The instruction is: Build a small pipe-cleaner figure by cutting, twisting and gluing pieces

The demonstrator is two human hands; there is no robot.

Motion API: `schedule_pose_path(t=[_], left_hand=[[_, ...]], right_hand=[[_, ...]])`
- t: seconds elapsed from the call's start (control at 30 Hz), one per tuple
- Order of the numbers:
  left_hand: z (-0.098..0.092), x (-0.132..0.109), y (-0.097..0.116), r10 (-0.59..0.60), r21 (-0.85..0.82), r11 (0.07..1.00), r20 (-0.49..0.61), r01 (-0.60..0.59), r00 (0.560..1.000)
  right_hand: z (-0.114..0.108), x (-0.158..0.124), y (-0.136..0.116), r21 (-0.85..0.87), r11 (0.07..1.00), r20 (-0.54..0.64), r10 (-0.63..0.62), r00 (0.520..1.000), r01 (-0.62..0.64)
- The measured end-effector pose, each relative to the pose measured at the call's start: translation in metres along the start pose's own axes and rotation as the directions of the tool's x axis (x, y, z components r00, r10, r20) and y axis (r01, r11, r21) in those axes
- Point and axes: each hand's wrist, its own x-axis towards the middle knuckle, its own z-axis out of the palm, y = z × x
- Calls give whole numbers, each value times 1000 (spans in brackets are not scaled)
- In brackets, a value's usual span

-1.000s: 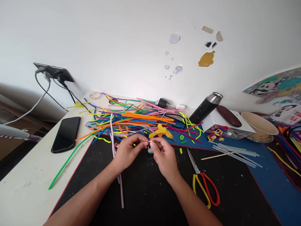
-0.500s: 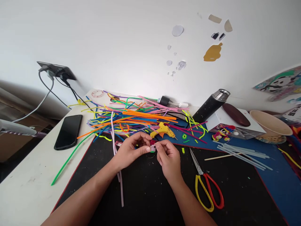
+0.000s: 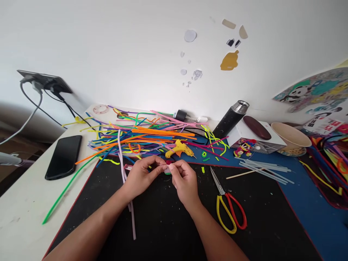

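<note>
My left hand point(image 3: 141, 175) and my right hand point(image 3: 184, 181) meet over the black mat point(image 3: 168, 224), both with fingers pinched on a small red, pink and green craft piece point(image 3: 168, 168) held between the fingertips. Its exact shape is too small to make out. A pale pink pipe cleaner point(image 3: 127, 195) lies on the mat under my left wrist. Just beyond my hands a yellow glue gun point(image 3: 179, 148) lies at the front of a pile of coloured pipe cleaners point(image 3: 144, 136).
Yellow and red scissors point(image 3: 228, 206) lie right of my right hand. A black phone point(image 3: 63, 156) lies at the left, a long green pipe cleaner point(image 3: 65, 188) beside it. At the back right are a black flask point(image 3: 230, 119), a white box point(image 3: 255, 137), a bowl point(image 3: 290, 139) and clear glue sticks point(image 3: 261, 166).
The view has swung a little, so everything sits further left in the picture. My hands stay together on the small piece, with only slight finger movement.
</note>
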Motion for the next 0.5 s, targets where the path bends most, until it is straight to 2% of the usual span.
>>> schedule_pose_path(t=[0.3, 0.5], left_hand=[[2, -2, 3, 81, 53, 995, -29, -79, 996], [0, -3, 5, 14, -94, 995, 11, -13, 1000]], right_hand=[[-3, 0, -1, -13, 1000, 19, -5, 1000, 6], [-5, 0, -2, -16, 1000, 28, -8, 1000, 8]])
